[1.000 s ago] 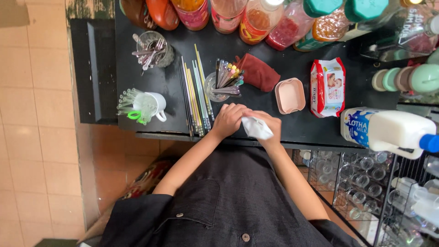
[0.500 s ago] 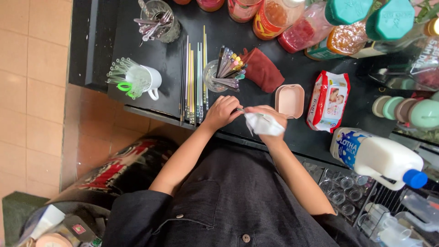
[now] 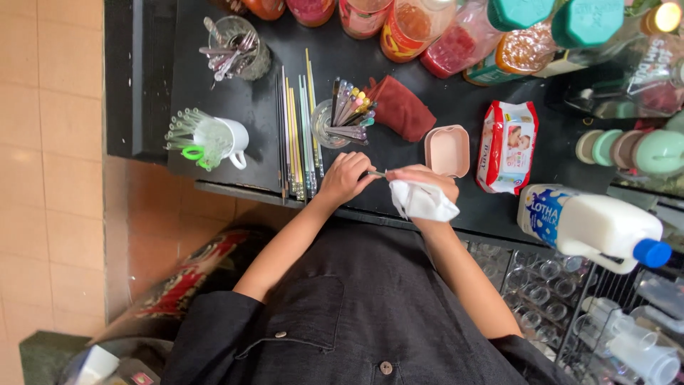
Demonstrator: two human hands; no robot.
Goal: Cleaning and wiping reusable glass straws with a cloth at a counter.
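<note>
Head view: a thin metal utensil (image 3: pixel 375 173) is being wiped at the black counter's (image 3: pixel 214 107) edge.
It is being pinched by the left hand (image 3: pixel 347 177), lying crosswise toward the right hand (image 3: pixel 422 187), which is being closed on a white cloth (image 3: pixel 423 201).

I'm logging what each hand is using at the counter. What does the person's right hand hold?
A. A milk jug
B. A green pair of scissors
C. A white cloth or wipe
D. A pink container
C: the right hand grips a crumpled white cloth beside the left hand, above the black counter.
</note>
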